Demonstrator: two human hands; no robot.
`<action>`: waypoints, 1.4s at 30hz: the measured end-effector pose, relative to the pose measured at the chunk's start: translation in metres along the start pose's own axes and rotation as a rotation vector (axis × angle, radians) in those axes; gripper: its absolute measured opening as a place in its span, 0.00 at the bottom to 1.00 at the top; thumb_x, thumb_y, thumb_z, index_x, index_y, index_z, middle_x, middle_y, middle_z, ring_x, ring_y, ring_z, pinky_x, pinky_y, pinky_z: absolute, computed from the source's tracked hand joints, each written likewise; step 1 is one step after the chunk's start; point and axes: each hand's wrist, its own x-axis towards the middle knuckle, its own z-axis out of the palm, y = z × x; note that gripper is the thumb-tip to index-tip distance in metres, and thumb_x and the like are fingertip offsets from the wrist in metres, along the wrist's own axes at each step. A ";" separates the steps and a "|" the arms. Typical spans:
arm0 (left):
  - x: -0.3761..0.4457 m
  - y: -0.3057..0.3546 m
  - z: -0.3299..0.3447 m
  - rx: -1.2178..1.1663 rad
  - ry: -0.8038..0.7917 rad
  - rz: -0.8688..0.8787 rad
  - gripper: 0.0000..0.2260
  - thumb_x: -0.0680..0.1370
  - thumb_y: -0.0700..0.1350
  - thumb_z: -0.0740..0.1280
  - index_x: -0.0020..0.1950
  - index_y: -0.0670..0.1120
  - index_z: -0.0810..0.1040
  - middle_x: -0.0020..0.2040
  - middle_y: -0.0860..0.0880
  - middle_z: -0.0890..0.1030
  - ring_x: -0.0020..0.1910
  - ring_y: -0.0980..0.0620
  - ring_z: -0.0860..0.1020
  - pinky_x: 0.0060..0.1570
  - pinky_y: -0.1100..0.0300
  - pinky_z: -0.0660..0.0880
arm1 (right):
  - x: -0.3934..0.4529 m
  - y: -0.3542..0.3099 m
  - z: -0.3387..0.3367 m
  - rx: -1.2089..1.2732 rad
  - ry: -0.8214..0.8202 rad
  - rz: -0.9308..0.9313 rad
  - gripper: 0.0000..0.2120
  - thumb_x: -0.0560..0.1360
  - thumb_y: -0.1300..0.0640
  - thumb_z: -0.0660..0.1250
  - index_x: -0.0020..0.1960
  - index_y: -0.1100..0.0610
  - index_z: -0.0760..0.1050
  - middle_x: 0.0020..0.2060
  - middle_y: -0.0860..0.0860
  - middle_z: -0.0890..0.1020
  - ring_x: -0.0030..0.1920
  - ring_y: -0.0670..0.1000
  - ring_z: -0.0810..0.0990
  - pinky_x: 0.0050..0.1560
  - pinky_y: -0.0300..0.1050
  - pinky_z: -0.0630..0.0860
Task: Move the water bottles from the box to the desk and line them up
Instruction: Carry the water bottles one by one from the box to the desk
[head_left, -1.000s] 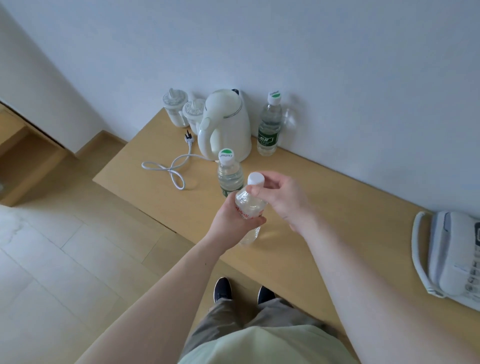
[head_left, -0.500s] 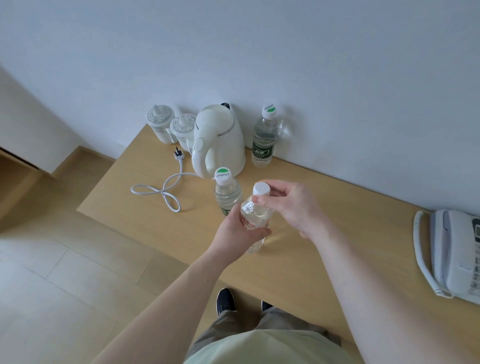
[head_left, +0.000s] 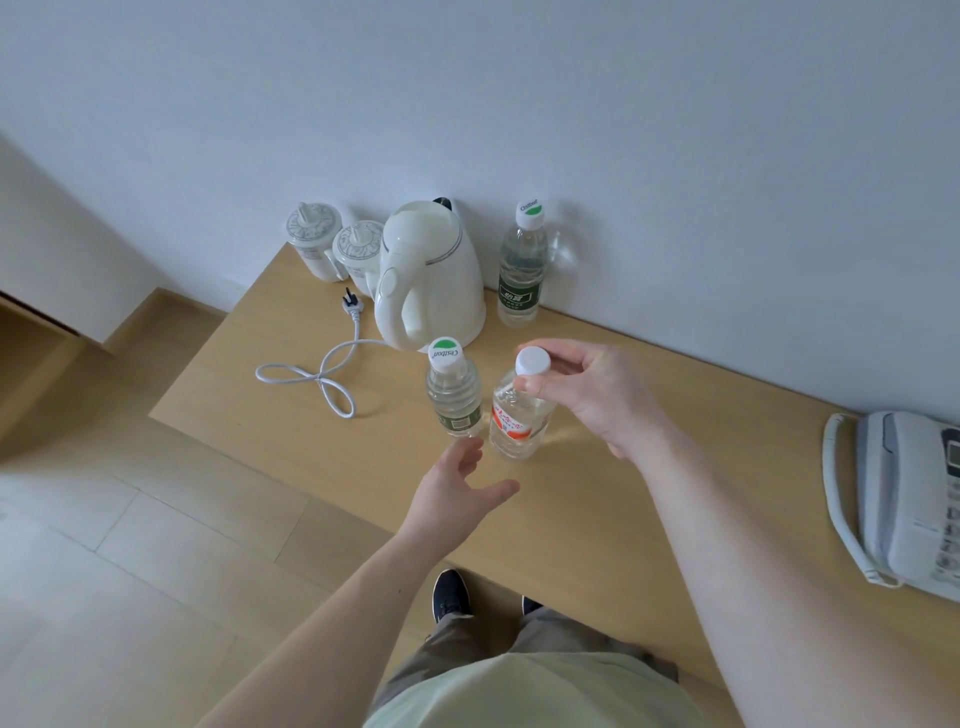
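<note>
"Cestbon" can be read on the green-and-white cap (head_left: 445, 353) of the near bottle, and again on the cap (head_left: 530, 209) by the wall. The red label (head_left: 511, 422) print is too blurry to be made out.

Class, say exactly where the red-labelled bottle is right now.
In the head view, the red-labelled bottle stands mid-desk, just right of a green-labelled bottle, its cap pinched by the right hand.

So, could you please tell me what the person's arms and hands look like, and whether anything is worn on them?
Both forearms are bare up to the frame edge: no sleeves, watch, bracelet or gloves show. The left hand and right hand carry no visible rings. No marks stand out, apart from a tiny dark speck on the left forearm.
</note>
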 end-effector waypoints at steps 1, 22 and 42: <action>0.001 0.000 0.000 -0.002 0.003 -0.004 0.35 0.69 0.56 0.80 0.73 0.55 0.71 0.62 0.59 0.77 0.61 0.63 0.74 0.58 0.64 0.67 | -0.001 0.000 0.001 -0.008 0.002 -0.006 0.16 0.67 0.57 0.81 0.53 0.46 0.84 0.50 0.42 0.87 0.55 0.41 0.84 0.57 0.39 0.75; -0.004 -0.013 0.000 0.003 0.076 -0.030 0.25 0.70 0.54 0.79 0.65 0.55 0.76 0.56 0.58 0.81 0.57 0.62 0.78 0.55 0.65 0.70 | -0.017 0.006 0.010 -0.128 0.081 -0.086 0.22 0.62 0.42 0.78 0.55 0.42 0.84 0.52 0.35 0.85 0.57 0.36 0.81 0.61 0.41 0.75; -0.017 -0.019 -0.002 0.040 0.013 -0.058 0.21 0.72 0.54 0.77 0.63 0.55 0.78 0.50 0.58 0.83 0.52 0.61 0.81 0.50 0.61 0.77 | -0.031 0.023 0.014 -0.157 0.065 0.041 0.27 0.59 0.37 0.78 0.57 0.37 0.78 0.58 0.34 0.81 0.62 0.32 0.75 0.66 0.41 0.70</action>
